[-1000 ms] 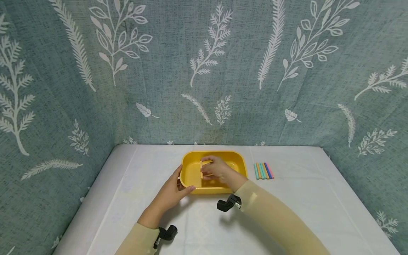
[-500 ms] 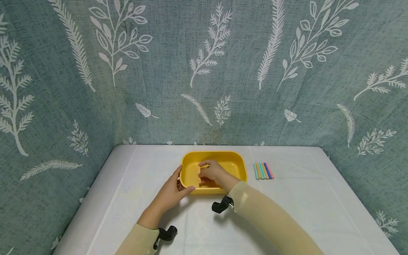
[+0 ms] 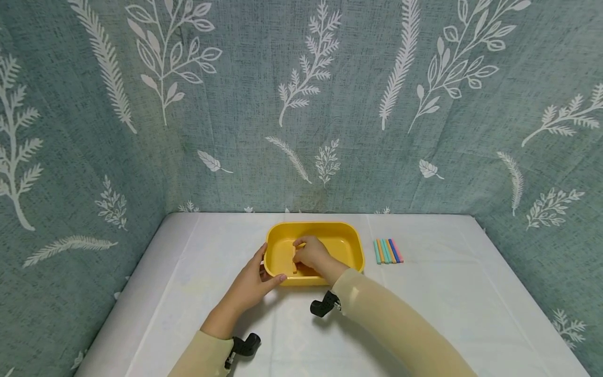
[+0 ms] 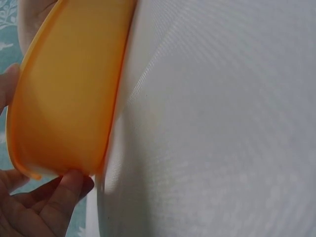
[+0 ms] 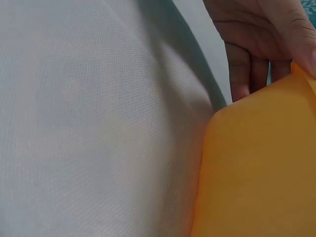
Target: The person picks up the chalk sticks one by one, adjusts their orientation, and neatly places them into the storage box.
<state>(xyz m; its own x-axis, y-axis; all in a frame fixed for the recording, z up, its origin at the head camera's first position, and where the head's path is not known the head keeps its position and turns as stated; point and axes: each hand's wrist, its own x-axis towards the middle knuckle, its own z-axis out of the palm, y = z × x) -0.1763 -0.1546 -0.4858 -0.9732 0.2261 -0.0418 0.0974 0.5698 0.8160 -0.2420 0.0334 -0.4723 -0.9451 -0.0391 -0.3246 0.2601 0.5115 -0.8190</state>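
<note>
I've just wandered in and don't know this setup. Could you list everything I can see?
Tray: one, yellow, on the table
Held stick: one, orange, inside the tray
Loose sticks: about six, teal, orange, blue, pink, right of the tray
Table: one, white, below the backdrop
Backdrop: grey-green, white leaves, behind and beside the table
Sleeves: two, beige, lower edge
Wrist cameras: two, black, at the cuffs
Left hand: one, gripping the tray
Right hand: one, holding the orange stick

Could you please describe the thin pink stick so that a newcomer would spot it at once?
On the white cloth-covered table sits a yellow rectangular tray. To its right lies a row of thin coloured sticks. The pink stick is rightmost, beside a dark blue stick: the only pink one.
</note>
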